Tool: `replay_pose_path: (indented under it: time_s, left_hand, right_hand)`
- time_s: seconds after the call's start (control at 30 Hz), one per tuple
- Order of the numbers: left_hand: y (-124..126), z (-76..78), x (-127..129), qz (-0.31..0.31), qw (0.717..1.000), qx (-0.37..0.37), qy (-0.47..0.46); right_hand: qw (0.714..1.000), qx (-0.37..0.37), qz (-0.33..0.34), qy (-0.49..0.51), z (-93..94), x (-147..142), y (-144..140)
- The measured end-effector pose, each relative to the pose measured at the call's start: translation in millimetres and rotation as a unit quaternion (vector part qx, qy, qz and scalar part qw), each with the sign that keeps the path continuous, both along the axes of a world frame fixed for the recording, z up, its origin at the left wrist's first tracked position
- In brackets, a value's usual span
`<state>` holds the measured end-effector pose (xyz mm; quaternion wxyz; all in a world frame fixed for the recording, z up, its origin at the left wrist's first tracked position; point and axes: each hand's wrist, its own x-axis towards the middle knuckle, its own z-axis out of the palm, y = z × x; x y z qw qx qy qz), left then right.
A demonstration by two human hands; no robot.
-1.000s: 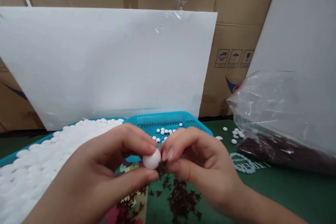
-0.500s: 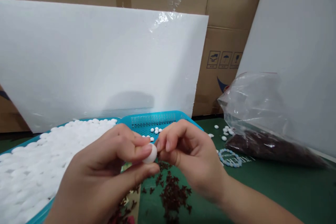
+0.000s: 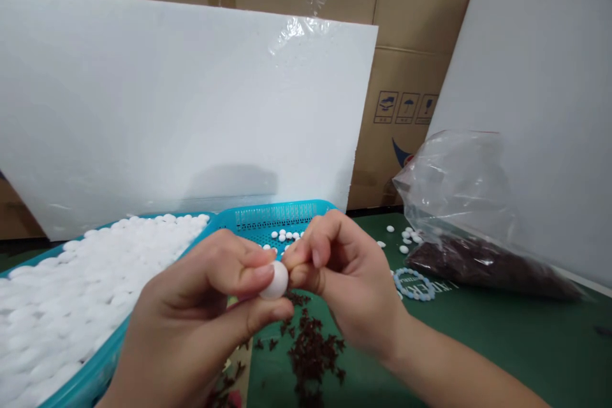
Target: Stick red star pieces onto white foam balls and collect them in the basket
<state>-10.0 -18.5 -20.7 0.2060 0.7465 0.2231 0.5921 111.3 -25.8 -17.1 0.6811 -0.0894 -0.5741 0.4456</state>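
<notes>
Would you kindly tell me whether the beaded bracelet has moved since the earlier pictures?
No: the bracelet shows no shift either way against the white lettering on the green surface.

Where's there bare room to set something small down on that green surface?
Best is the green surface between the right forearm and the clear bag. It's crowded where dark bits lie heaped, around the beaded ring, and in the left tray, packed with white pieces.
</notes>
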Motion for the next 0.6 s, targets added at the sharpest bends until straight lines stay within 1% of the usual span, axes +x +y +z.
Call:
replay_pose_path:
  time_s: [0.13,0.27,0.33,0.43,0.53,0.6]
  left_hand:
    - [-3.3,2.9,4.5,-0.016,0.999,-0.033,-0.024]
    - [-5.7,7.6,6.4,-0.023,0.997,-0.059,-0.035]
    - [-6.4,10.8,5.9,-0.047,0.996,-0.068,-0.039]
    - [-6.7,15.1,4.1,-0.114,0.988,-0.097,-0.045]
    - [-5.5,16.2,1.5,-0.165,0.974,-0.142,-0.054]
    - [-3.8,14.8,0.0,-0.182,0.970,-0.153,-0.051]
  right_hand:
    - [1.000,-0.001,0.010,-0.017,2.6,2.6,1.1]
    - [0.998,-0.008,0.005,-0.062,4.0,5.5,0.8]
    - [0.995,-0.015,-0.007,-0.093,3.0,6.0,0.5]
    - [0.992,-0.015,-0.014,-0.121,-0.4,4.7,-0.2]
    - [0.993,0.001,-0.008,-0.115,-4.0,3.2,-1.3]
    - [0.993,0.016,-0.032,-0.112,-5.5,3.6,-1.9]
